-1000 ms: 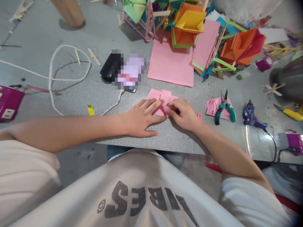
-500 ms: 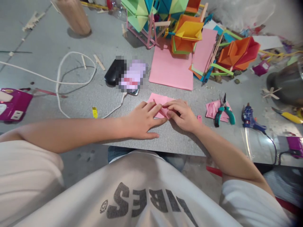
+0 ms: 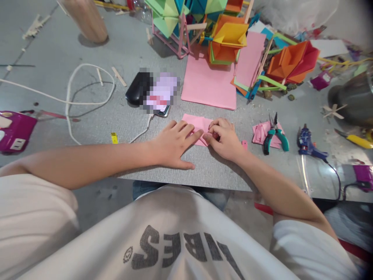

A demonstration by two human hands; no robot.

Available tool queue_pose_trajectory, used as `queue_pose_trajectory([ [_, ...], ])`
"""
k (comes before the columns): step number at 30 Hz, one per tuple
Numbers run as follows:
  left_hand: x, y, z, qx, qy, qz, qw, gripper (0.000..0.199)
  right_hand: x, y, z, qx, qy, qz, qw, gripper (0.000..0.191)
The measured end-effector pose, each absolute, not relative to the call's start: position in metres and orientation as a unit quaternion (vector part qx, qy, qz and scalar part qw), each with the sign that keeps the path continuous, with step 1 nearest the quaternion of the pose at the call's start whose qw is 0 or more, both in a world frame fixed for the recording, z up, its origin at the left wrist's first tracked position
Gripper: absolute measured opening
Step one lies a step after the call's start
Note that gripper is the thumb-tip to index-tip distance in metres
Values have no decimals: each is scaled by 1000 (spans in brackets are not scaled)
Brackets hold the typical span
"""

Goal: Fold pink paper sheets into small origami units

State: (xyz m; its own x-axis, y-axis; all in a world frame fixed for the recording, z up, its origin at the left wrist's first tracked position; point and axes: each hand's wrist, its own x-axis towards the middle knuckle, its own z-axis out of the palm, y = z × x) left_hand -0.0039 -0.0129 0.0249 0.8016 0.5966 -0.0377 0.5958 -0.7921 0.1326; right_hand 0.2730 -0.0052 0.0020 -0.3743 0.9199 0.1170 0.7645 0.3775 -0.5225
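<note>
A small folded sheet of pink paper lies on the grey table between my hands. My left hand rests flat with its fingers spread, the fingertips pressing on the paper's left part. At the paper's right side, my right hand has thumb and fingers pinched together on it; the right edge is hidden behind them. To the right of that hand lies a small pink piece. Farther right, teal-handled pliers sit on a pile of pink paper pieces.
Larger pink sheets lie beyond my hands, below a colourful paper wheel. A phone on a white cable and a black case are at the left. A blue glue gun stands at the right.
My left fingers have shifted up on the paper, with the index finger higher. The raised fold near my fingers now lies flatter. My right hand still pinches the right side.
</note>
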Motion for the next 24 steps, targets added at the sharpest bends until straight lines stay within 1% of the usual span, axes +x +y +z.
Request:
queue_pose_trajectory([
  [6,-5,-13,21,944,323,-10,71,122,269,-8,5,-537,-798,197,190,29],
  [13,-7,-6,9,959,266,26,88,122,270,-8,5,-545,-797,188,179,25],
  [19,-7,-4,10,961,259,39,84,115,271,-9,4,-540,-801,183,182,26],
  [24,-8,-3,8,961,260,35,88,119,272,-10,6,-554,-802,157,159,26],
])
